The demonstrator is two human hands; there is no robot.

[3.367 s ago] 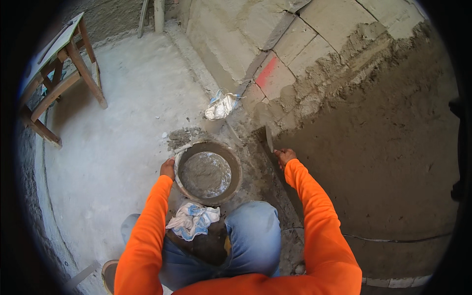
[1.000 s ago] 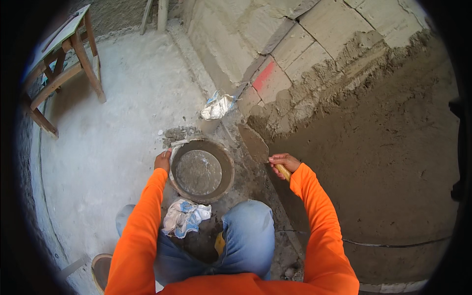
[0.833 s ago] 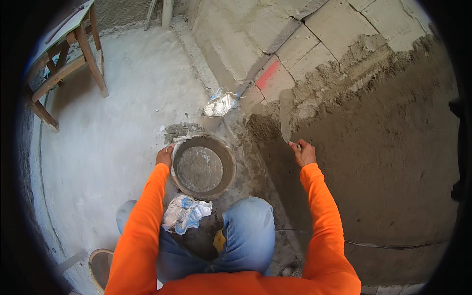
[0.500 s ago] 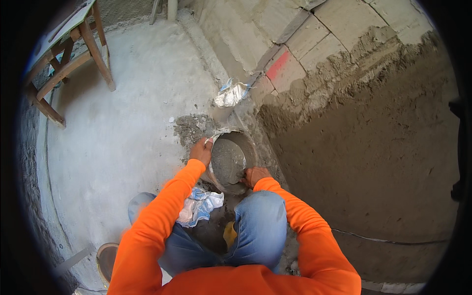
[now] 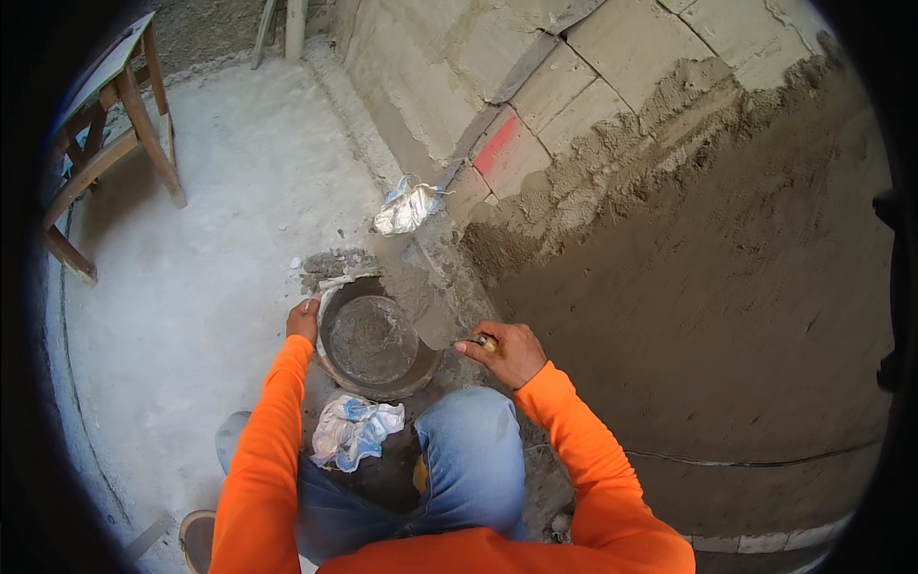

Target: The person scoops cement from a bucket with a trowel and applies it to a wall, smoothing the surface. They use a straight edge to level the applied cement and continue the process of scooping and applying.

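My left hand (image 5: 302,322) grips the left rim of a shallow round mortar pan (image 5: 344,369), which holds some grey mix in its bottom. My right hand (image 5: 502,352) is wrapped round the wooden handle of a trowel (image 5: 416,304), whose mortar-covered blade lies over the pan's right side. Below the pan, between my knees, is a crumpled white and blue sack (image 5: 357,432). A second crumpled sack (image 5: 406,210) rests beyond the pan, near small heaps of grey debris (image 5: 339,263).
Wet grey-brown mortar (image 5: 698,325) covers the surface at my right, meeting pale blocks (image 5: 564,100) with a red mark. A wooden stool (image 5: 143,134) stands at upper left on the concrete floor (image 5: 191,277). A second round container (image 5: 198,543) sits at lower left, and a cable (image 5: 727,461) crosses the mortar.
The trowel has gone from the mortar edge down into the pan, then lifted to its right side with mortar on it. The pan, tilted half a second ago, now sits flatter.
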